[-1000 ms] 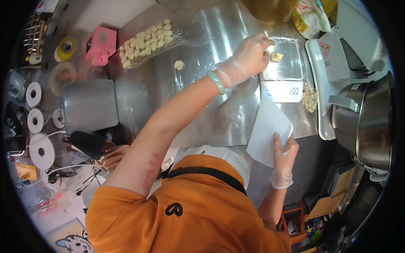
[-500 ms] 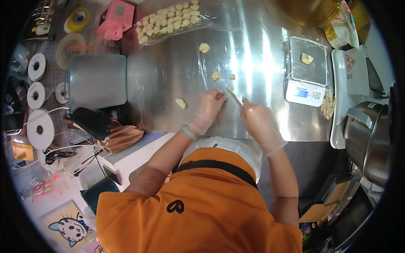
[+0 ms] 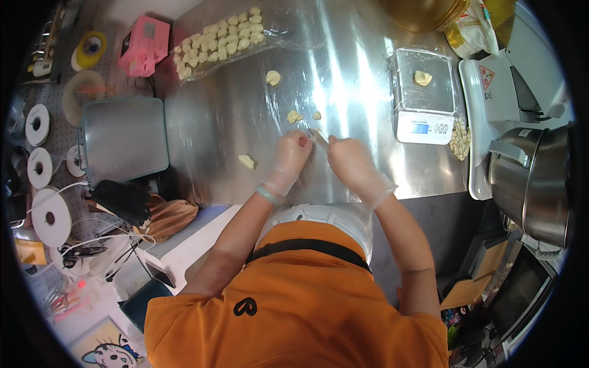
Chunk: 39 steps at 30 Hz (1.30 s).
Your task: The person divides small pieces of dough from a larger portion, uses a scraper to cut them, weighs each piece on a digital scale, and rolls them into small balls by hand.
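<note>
Reaching over a shiny metal table (image 3: 208, 135), a person in an orange top (image 3: 294, 306) with a black strap (image 3: 313, 248) around the waist has both forearms stretched forward, wearing thin clear gloves (image 3: 380, 189). A pale bangle (image 3: 268, 194) rings the left wrist. The left grip (image 3: 290, 158) has its fingers curled in, the tips drawn together; whether they pinch anything cannot be told. The right grip (image 3: 350, 162) is closed around a thin pale scraper (image 3: 318, 138), which shows nearly edge-on and slants toward the left fingertips. To the left of the left grip, one dough lump (image 3: 246, 162) lies alone on the table. Just beyond the grips sit an uneven dough chunk (image 3: 294, 116) and, to its right and apart from it, a much smaller dough bit (image 3: 316, 115). Off to the right, well apart from both grips, stands a white digital scale (image 3: 423, 130) bearing a dough portion (image 3: 423, 78) on its platform. Farther out and somewhat left, a rounded dough piece (image 3: 273, 78) lies by itself. Beyond it, toward the far left, many pale dough balls (image 3: 222, 40) are packed in rows on clear film (image 3: 288, 30), near a pink box (image 3: 145, 46).
</note>
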Motion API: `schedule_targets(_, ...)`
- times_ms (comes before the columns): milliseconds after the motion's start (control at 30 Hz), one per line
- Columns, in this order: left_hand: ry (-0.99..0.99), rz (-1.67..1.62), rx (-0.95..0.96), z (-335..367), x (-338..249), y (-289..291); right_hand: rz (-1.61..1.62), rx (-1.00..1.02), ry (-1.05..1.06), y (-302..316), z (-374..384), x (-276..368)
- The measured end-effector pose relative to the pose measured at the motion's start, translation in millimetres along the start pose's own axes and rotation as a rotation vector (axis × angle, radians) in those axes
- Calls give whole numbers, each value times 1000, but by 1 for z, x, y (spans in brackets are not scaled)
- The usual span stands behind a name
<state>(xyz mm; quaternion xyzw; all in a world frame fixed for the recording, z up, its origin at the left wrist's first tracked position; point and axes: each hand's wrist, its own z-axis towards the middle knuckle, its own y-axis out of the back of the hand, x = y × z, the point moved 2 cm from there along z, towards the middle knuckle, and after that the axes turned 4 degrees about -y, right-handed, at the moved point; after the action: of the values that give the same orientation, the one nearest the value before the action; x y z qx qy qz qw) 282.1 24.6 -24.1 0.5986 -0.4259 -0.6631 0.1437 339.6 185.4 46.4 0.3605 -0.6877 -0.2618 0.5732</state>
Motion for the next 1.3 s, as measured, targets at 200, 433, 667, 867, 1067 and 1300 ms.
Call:
schedule_targets(200,-144,-44,0,45,-50,54,329,6,-194,35,-27,-17)
schedule_targets(433,-127,-196,204,68,-91,30,402,-174,-254,42,-61,-44)
schedule_targets(667,-562,-211,216,144,-210,-51,478,-301,-311,40,-87,-56)
schedule_targets(867,-480,-74,289,173,-215,-101,497,-295,-389,38,-105,-54)
schedule_targets(1067,-408,-30,341,184,-218,-107,485,-338,-447,31,-115,-61)
schedule_targets(1300,-468,-77,463,198,-205,-90,530,-364,-418,36,-114,-61)
